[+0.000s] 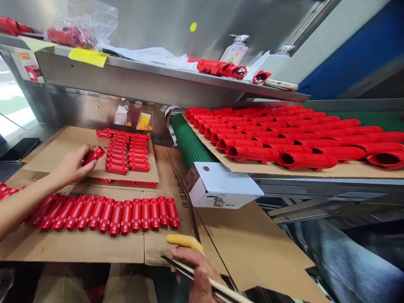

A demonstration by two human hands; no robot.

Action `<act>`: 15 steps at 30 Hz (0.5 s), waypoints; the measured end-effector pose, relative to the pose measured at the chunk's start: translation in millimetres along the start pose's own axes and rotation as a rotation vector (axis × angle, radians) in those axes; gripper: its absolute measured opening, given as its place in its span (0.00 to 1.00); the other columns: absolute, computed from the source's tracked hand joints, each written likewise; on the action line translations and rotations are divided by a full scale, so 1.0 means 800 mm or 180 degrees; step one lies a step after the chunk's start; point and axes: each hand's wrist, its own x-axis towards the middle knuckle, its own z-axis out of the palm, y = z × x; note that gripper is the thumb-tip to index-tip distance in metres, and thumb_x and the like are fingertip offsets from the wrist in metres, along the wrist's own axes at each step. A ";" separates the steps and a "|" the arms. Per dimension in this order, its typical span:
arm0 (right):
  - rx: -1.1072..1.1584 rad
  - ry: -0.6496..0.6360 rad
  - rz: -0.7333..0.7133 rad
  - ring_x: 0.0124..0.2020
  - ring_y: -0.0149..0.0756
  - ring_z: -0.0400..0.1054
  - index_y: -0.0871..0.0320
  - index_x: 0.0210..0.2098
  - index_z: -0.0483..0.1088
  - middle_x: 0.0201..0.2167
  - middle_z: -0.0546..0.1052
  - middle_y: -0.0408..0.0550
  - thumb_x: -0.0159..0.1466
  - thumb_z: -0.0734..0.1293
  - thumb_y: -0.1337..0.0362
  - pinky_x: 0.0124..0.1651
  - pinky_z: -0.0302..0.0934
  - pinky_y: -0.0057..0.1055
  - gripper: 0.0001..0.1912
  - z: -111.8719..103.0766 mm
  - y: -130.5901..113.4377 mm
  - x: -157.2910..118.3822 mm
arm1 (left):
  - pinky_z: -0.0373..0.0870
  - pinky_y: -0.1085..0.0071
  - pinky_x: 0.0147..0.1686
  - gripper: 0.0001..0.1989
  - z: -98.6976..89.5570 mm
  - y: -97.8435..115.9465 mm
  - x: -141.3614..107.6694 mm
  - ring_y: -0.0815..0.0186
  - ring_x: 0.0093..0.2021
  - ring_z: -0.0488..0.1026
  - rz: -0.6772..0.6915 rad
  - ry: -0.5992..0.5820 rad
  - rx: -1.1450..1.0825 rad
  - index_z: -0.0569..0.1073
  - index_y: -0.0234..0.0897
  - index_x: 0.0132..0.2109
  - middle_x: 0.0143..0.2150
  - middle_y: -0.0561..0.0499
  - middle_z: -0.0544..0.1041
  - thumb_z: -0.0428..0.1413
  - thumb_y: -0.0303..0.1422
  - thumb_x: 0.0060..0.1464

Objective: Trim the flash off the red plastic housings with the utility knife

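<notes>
My left hand point(73, 162) is closed on a red plastic tube point(94, 155), held over the left of a cardboard sheet. To its right, short red tubes point(117, 152) lie on that sheet in two stacked columns. Nearer to me, a row of red tubes point(108, 213) lies side by side on cardboard. At the lower middle, my right hand point(198, 273) grips a slim pointed tool point(181, 267) with a dark tip and a pale shaft. Its exact kind does not show. The tip points left, apart from the tubes. A yellow finger cover point(184, 241) is on the index finger.
Large red hollow parts point(303, 161) fill a cardboard sheet on a green conveyor belt point(193, 143) at right. A white box-shaped end piece point(223, 185) juts out at its corner. Above, a metal shelf point(176, 72) carries papers, bagged red parts and a bottle.
</notes>
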 end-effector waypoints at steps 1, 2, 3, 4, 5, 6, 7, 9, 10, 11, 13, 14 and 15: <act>0.0389 -0.0322 0.0363 0.19 0.34 0.71 0.54 0.43 0.84 0.30 0.81 0.50 0.78 0.61 0.42 0.19 0.66 0.28 0.27 0.011 -0.006 0.000 | 0.78 0.61 0.49 0.22 -0.004 0.011 -0.049 0.47 0.48 0.85 0.0179 -0.0028 -0.0239 0.80 0.36 0.60 0.52 0.38 0.87 0.54 0.43 0.68; 0.0704 -0.0663 0.0682 0.17 0.30 0.67 0.54 0.44 0.83 0.28 0.79 0.47 0.76 0.63 0.41 0.17 0.61 0.25 0.26 0.023 -0.012 -0.001 | 0.78 0.64 0.47 0.21 -0.004 0.024 -0.099 0.48 0.48 0.86 0.0552 0.0161 -0.0746 0.82 0.39 0.59 0.51 0.40 0.88 0.56 0.44 0.68; 0.0919 -0.0999 0.0923 0.16 0.28 0.64 0.55 0.45 0.82 0.26 0.77 0.43 0.74 0.68 0.41 0.16 0.57 0.23 0.24 0.034 -0.018 -0.003 | 0.79 0.67 0.48 0.20 -0.003 0.040 -0.147 0.49 0.49 0.87 0.0778 0.0274 -0.1154 0.83 0.44 0.60 0.53 0.43 0.89 0.58 0.43 0.68; 0.0983 -0.1294 0.1139 0.16 0.26 0.62 0.55 0.47 0.81 0.25 0.74 0.40 0.71 0.72 0.43 0.17 0.55 0.22 0.21 0.044 -0.023 -0.005 | 0.79 0.69 0.50 0.19 0.000 0.056 -0.190 0.52 0.49 0.87 0.0816 0.0212 -0.1441 0.83 0.49 0.62 0.54 0.46 0.89 0.59 0.40 0.68; 0.1011 -0.1577 0.1265 0.17 0.25 0.60 0.55 0.48 0.81 0.24 0.72 0.38 0.68 0.76 0.44 0.18 0.54 0.21 0.21 0.053 -0.028 -0.009 | 0.79 0.72 0.47 0.19 0.005 0.073 -0.228 0.53 0.48 0.88 0.0822 0.0152 -0.1685 0.83 0.52 0.63 0.53 0.47 0.89 0.60 0.38 0.67; 0.0970 -0.1812 0.1385 0.18 0.25 0.59 0.55 0.48 0.80 0.23 0.71 0.36 0.66 0.78 0.47 0.20 0.54 0.22 0.20 0.060 -0.032 -0.014 | 0.80 0.73 0.45 0.19 0.011 0.089 -0.259 0.55 0.47 0.88 0.0662 0.0109 -0.1932 0.83 0.55 0.62 0.52 0.48 0.90 0.61 0.36 0.67; 0.0874 -0.1980 0.1419 0.20 0.25 0.60 0.56 0.46 0.80 0.24 0.71 0.37 0.67 0.77 0.50 0.22 0.55 0.22 0.17 0.065 -0.034 -0.020 | 0.80 0.74 0.43 0.19 0.016 0.103 -0.283 0.56 0.45 0.88 0.0439 0.0069 -0.2153 0.84 0.56 0.61 0.50 0.49 0.90 0.62 0.34 0.66; 0.0601 -0.2194 0.1271 0.23 0.27 0.62 0.57 0.43 0.80 0.25 0.73 0.39 0.69 0.75 0.55 0.26 0.57 0.24 0.11 0.069 -0.036 -0.033 | 0.79 0.74 0.41 0.17 0.027 0.122 -0.316 0.58 0.41 0.87 -0.0114 0.0029 -0.2521 0.86 0.54 0.56 0.46 0.49 0.89 0.66 0.33 0.63; 0.0468 -0.2252 0.1125 0.24 0.28 0.63 0.57 0.42 0.80 0.27 0.75 0.40 0.70 0.73 0.57 0.28 0.57 0.25 0.09 0.068 -0.036 -0.039 | 0.79 0.74 0.41 0.15 0.031 0.127 -0.327 0.59 0.40 0.87 -0.0388 0.0013 -0.2674 0.87 0.53 0.54 0.44 0.49 0.88 0.67 0.34 0.61; 0.0354 -0.2303 0.0967 0.25 0.29 0.65 0.57 0.42 0.81 0.28 0.76 0.41 0.70 0.72 0.59 0.29 0.58 0.26 0.08 0.067 -0.036 -0.045 | 0.79 0.73 0.41 0.13 0.033 0.131 -0.335 0.58 0.40 0.86 -0.0644 -0.0013 -0.2817 0.87 0.51 0.51 0.43 0.49 0.88 0.69 0.35 0.58; 0.0245 -0.2364 0.0697 0.28 0.31 0.67 0.57 0.41 0.80 0.29 0.77 0.43 0.71 0.71 0.61 0.32 0.60 0.28 0.07 0.065 -0.037 -0.054 | 0.78 0.72 0.41 0.12 0.034 0.136 -0.344 0.58 0.42 0.84 -0.1097 -0.0110 -0.3143 0.88 0.47 0.47 0.43 0.48 0.86 0.72 0.37 0.54; 0.0247 -0.2373 0.0584 0.28 0.31 0.68 0.56 0.39 0.80 0.29 0.78 0.43 0.72 0.71 0.61 0.33 0.60 0.28 0.07 0.064 -0.037 -0.058 | 0.77 0.71 0.42 0.12 0.034 0.137 -0.347 0.58 0.42 0.83 -0.1333 -0.0172 -0.3366 0.89 0.45 0.45 0.43 0.47 0.86 0.72 0.38 0.53; 0.0259 -0.2365 0.0461 0.29 0.32 0.69 0.56 0.37 0.79 0.29 0.78 0.43 0.72 0.71 0.61 0.34 0.61 0.29 0.08 0.063 -0.037 -0.060 | 0.77 0.71 0.41 0.12 0.034 0.137 -0.348 0.58 0.41 0.82 -0.1625 -0.0245 -0.3631 0.89 0.44 0.44 0.43 0.46 0.86 0.72 0.40 0.53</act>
